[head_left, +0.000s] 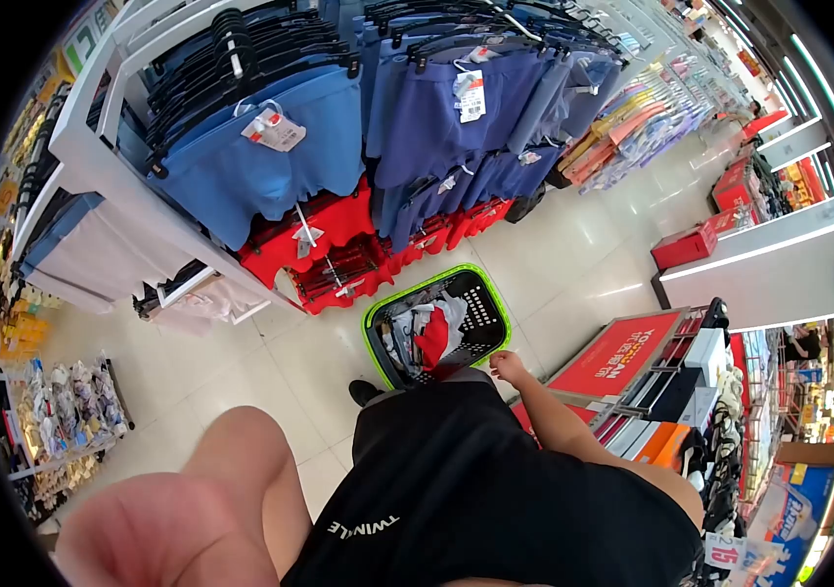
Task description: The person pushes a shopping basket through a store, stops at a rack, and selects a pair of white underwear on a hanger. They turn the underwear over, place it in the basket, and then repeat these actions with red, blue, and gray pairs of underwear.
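Observation:
Close to the camera at the lower left is my left hand [157, 528], large and blurred, on a bent arm; its fingers cannot be made out. My right hand [508, 368] hangs low beside the basket's right rim, its fingers curled with nothing visible in them. The black basket with a bright green rim [370, 338] stands on the floor in front of my body. Inside it lie a red cloth item [430, 339] and white and grey items.
Ahead, a white rack holds blue shorts [270, 161], purple-blue shorts [436, 108] and red garments [338, 220]. At right are a red sign [617, 354] and a shelf of goods. A small rack of clothes [74, 411] stands at left. Tiled floor [573, 235] runs between the displays.

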{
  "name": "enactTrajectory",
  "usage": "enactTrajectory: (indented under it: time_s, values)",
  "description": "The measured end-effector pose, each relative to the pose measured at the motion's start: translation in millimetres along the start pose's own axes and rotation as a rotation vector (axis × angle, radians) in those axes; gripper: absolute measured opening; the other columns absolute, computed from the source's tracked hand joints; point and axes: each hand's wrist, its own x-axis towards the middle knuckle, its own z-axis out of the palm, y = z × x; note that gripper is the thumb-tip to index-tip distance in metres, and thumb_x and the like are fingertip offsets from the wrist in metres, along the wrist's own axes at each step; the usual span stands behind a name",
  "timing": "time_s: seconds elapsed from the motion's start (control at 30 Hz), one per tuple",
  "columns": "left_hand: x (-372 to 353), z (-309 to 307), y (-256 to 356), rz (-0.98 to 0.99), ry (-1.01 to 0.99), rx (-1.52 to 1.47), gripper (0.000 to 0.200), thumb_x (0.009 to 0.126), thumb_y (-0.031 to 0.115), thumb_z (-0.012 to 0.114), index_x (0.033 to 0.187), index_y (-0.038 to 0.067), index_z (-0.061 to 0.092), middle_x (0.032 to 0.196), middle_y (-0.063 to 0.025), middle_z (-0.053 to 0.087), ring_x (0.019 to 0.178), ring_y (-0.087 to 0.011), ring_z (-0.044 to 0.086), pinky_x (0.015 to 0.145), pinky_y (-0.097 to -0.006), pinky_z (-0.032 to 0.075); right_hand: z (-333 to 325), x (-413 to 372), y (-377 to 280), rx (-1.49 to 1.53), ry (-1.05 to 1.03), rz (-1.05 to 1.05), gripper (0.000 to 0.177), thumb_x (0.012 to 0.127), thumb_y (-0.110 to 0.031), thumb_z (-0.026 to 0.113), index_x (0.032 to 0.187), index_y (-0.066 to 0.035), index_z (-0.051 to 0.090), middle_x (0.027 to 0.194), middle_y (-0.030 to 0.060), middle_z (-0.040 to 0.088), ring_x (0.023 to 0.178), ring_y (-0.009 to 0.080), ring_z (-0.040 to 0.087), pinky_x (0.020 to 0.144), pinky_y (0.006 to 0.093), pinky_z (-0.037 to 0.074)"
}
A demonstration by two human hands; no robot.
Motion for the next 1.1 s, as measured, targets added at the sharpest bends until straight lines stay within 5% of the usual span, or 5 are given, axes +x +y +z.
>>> enactTrajectory:
  time_s: [0.17, 0.27, 0.47, 0.7, 1.1]
  values:
    - [6, 17, 10, -0.204, -0.143, 0.271, 0.041, 0.098, 0.027, 0.051, 0.138, 0.025, 0.042, 0.118, 0.0105, 0.05, 0.101, -0.0086, 0.048, 0.084, -0.0316, 0.041, -35, 25, -5, -0.038, 0.054, 0.021, 0.016, 0.081, -0.012, 0.057, 0.095, -0.007, 0.063, 0.085, 0.0058, 0.065, 0.069, 0.018, 0.064, 0.057, 0.0319, 0.051]
    - [-15, 63, -4, -0.068, 0.641, 0.422, 0.034, 0.093, 0.046, 0.048, 0.097, 0.017, 0.066, 0.092, 0.0038, 0.063, 0.088, -0.0139, 0.051, 0.078, -0.0341, 0.036, -63, 62, -34, -0.082, 0.102, -0.047, 0.017, 0.084, -0.013, 0.051, 0.091, -0.007, 0.065, 0.08, 0.0062, 0.065, 0.069, 0.0176, 0.064, 0.057, 0.0316, 0.05]
    - [-137, 124, -17, -0.894, 0.481, 0.564, 0.039, 0.096, 0.022, 0.042, 0.061, 0.003, 0.046, 0.073, -0.0134, 0.057, 0.069, -0.022, 0.054, 0.063, -0.0331, 0.044, -124, 156, -172, -0.592, 0.353, -0.56, 0.026, 0.083, -0.024, 0.055, 0.1, -0.008, 0.067, 0.098, 0.0196, 0.067, 0.095, 0.0375, 0.063, 0.081, 0.046, 0.05]
    - [-321, 279, 14, -1.978, 0.498, 0.76, 0.028, 0.094, 0.019, 0.056, 0.075, 0.0, 0.06, 0.076, -0.0069, 0.061, 0.067, -0.014, 0.058, 0.062, -0.0267, 0.045, -162, 207, -354, -0.582, 0.482, -1.404, 0.041, 0.075, -0.014, 0.065, 0.113, 0.0, 0.057, 0.112, 0.0189, 0.059, 0.101, 0.0379, 0.058, 0.086, 0.0444, 0.048]
    - [-409, 364, 147, -2.38, 0.12, 0.863, 0.014, 0.087, 0.012, 0.056, 0.089, 0.0, 0.064, 0.075, -0.0093, 0.066, 0.066, -0.0176, 0.065, 0.062, -0.0306, 0.05, -139, 252, -399, -0.808, 0.28, -1.382, 0.031, 0.073, -0.021, 0.071, 0.1, -0.006, 0.064, 0.099, 0.0164, 0.063, 0.099, 0.0375, 0.058, 0.084, 0.0439, 0.048]
